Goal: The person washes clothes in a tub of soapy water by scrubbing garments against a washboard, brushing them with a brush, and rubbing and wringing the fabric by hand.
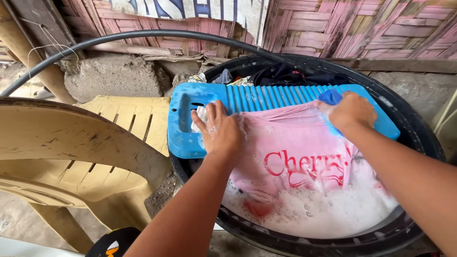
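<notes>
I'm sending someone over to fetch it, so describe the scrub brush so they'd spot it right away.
Find the big black tub of suds by the pink woven wall; a blue ribbed washboard lies across it under a pink shirt. The brush is at the board's far right end, under the right hand. It is darker blue than the board and smooth, not ribbed.

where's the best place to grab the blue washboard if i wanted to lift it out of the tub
Probably the left end of the washboard: it overhangs the tub rim, is bare of cloth, and has a slot cut through it like a handle. Come from the left, by the chair. The pink shirt and right hand cover the rest.
</notes>
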